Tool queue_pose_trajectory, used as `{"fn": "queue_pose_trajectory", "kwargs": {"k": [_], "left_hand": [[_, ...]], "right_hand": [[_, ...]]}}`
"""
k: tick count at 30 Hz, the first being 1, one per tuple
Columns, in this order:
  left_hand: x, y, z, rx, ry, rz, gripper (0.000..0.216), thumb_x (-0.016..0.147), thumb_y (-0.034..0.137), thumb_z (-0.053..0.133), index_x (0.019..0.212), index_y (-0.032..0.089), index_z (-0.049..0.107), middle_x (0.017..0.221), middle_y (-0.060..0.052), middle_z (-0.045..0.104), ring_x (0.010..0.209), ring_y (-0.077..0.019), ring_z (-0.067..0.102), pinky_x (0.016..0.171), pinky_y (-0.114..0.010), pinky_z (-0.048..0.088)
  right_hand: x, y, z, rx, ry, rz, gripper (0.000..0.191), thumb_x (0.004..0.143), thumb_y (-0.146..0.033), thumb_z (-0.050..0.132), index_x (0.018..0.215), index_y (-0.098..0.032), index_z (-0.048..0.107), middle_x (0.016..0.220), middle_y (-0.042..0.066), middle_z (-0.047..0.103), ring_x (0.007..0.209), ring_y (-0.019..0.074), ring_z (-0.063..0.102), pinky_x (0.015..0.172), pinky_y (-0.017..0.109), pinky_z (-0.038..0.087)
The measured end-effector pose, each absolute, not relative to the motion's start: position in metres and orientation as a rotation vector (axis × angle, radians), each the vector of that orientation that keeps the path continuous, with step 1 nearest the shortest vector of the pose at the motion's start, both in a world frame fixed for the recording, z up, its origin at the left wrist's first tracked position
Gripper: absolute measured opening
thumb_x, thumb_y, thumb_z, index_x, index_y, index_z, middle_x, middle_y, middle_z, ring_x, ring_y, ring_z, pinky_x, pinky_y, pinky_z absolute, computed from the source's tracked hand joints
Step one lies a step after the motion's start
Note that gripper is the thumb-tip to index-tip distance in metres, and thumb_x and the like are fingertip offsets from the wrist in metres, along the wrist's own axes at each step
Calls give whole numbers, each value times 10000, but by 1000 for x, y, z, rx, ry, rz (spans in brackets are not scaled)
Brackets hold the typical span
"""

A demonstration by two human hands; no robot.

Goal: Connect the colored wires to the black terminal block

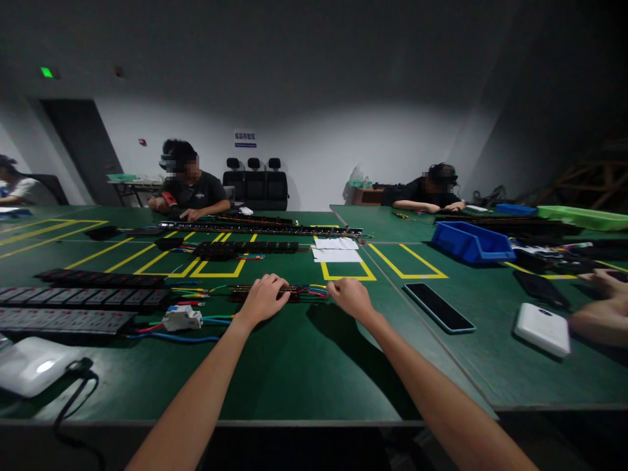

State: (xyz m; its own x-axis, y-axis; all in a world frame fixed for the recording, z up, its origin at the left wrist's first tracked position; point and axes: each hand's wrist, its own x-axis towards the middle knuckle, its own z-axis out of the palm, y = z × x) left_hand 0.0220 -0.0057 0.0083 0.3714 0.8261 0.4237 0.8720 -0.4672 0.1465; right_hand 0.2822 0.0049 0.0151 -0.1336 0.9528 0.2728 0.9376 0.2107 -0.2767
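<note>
My left hand (265,299) is laid over a short black power strip (240,294) in front of me, its fingers on the far side and its thumb near the right part, gripping it. Red, blue and yellow wires (314,290) run out of the strip's right end. At their tips my right hand (350,296) is closed in a pinch; the fingertips hide exactly how many wires are held. Left of the strip lie longer power strips (83,299) with coloured leads, and a white circuit breaker (182,318) with wires attached.
White papers (336,250) and more black strips (245,248) lie further back on the green table (294,366). To the right are a phone (439,307), a blue bin (471,242), a white device (542,329) and a co-worker's hand (606,284). A white lamp-like device (36,366) stands at left.
</note>
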Motion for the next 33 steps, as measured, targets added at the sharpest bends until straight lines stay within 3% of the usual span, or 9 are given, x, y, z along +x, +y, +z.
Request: {"fn": "queue_pose_trajectory", "kwargs": {"k": [10,21,28,33], "left_hand": [[22,-6,8,-2503,-1551,-639,313,980,418,481,1130,229,680,1143,-72,665,1071,-242,576,930,-395,435],[22,-7,11,-2547,-1561,-606,347,1010,427,424,1143,233,678,1151,-64,658,1079,-236,576,926,-401,443],[22,-7,11,-2552,-1567,-597,338,1009,421,428,1142,233,674,1141,-61,659,1067,-232,578,914,-395,447],[22,-9,11,-2558,-1546,-599,349,975,462,481,1197,253,650,1169,-64,651,1094,-246,565,932,-396,440]], "right_hand": [[286,6,18,-1858,-2035,45,457,975,-379,424,740,-183,764,751,99,725,676,177,645,549,252,275],[286,6,18,-1860,-2009,6,520,1004,-413,377,708,-179,733,721,96,698,662,173,620,558,263,268],[286,4,20,-1827,-2030,118,569,1049,-478,259,950,-198,744,888,96,733,781,187,648,608,243,312],[285,6,14,-1844,-2173,188,591,1040,-518,266,890,-212,749,928,109,741,852,232,684,645,259,348]]}}
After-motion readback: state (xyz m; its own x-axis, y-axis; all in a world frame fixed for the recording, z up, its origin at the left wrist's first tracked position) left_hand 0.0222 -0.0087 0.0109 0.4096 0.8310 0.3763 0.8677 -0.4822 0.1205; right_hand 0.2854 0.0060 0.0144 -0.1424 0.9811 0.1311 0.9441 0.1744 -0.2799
